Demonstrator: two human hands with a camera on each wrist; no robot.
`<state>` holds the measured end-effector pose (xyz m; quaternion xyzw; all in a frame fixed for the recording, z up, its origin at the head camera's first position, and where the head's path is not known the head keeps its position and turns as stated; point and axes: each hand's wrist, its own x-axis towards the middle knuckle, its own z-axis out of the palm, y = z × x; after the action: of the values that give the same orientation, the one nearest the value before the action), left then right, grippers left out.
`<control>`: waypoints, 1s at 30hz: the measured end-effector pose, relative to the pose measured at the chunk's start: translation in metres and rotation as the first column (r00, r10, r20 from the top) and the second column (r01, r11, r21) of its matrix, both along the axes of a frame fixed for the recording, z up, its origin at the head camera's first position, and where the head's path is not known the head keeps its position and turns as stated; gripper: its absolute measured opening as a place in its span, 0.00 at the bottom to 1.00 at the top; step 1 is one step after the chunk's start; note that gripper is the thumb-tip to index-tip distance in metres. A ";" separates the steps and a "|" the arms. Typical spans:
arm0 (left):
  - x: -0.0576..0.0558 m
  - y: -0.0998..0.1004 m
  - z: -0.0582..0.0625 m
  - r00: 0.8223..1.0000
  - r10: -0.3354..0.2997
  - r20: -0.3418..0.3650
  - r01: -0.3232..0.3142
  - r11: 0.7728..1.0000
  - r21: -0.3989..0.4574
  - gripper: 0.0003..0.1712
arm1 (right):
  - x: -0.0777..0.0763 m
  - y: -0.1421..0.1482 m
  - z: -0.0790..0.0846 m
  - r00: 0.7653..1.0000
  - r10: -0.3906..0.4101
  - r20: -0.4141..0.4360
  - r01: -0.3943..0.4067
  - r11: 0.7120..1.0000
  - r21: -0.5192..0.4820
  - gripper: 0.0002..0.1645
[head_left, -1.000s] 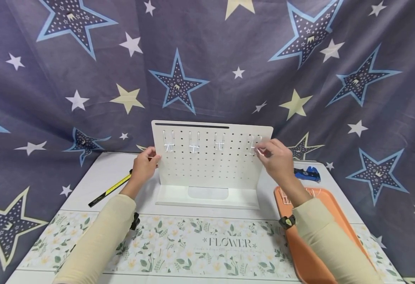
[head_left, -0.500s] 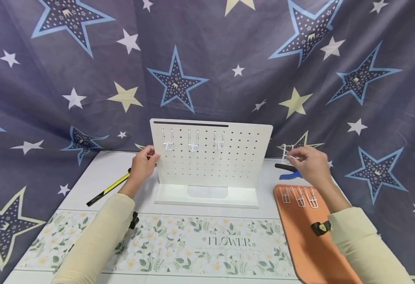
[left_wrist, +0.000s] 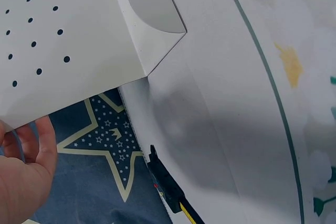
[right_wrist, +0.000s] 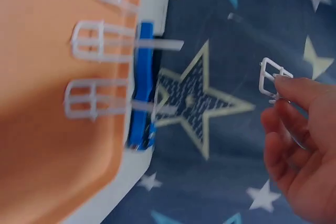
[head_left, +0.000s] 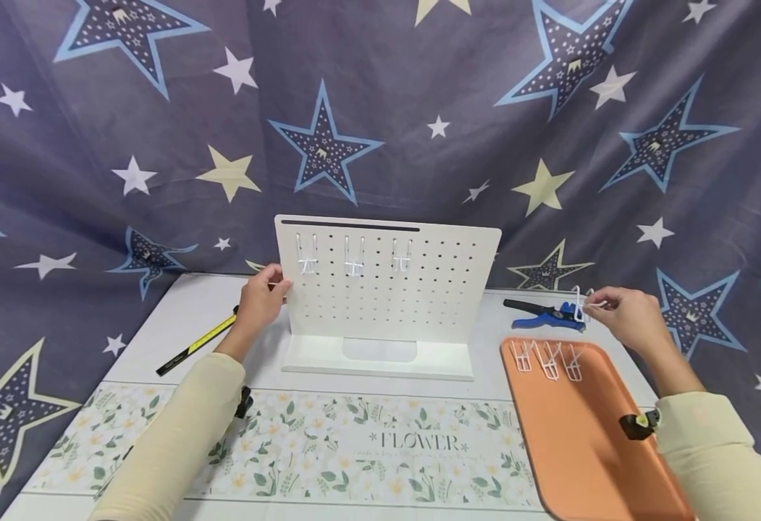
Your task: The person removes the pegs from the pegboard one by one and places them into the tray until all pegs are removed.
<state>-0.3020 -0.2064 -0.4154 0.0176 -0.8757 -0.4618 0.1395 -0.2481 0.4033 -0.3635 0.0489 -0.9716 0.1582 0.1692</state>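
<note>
Our left fingers pinch the board (head_left: 380,289) at its left edge, likely to steady it; our right fingers pinch a hook (right_wrist: 269,75) above the pliers (head_left: 544,316), near the far right corner of the surface (head_left: 488,362); a second ago that hook was at the board's right side.

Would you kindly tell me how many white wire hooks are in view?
7: three hooks hang on the pegboard, three more hooks lie on the orange tray, and the right hand pinches one hook.
</note>
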 end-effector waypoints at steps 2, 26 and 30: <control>0.000 0.000 0.000 1.000 -0.001 0.004 0.001 1.000 -0.001 0.09 | 0.000 0.012 -0.006 1.000 -0.004 0.017 0.004 1.000 0.006 0.08; 0.000 0.001 -0.001 1.000 0.007 0.028 -0.007 1.000 0.002 0.11 | 0.003 0.062 -0.076 0.933 -0.007 0.361 -0.006 0.999 0.035 0.04; -0.001 0.001 -0.001 1.000 0.009 0.026 -0.009 1.000 -0.002 0.10 | 0.004 0.062 -0.084 0.925 -0.001 0.381 -0.007 1.000 0.020 0.03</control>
<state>-0.3026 -0.2055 -0.4166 0.0276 -0.8778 -0.4601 0.1300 -0.2445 0.4657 -0.4471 0.0204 -0.9875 0.1548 -0.0233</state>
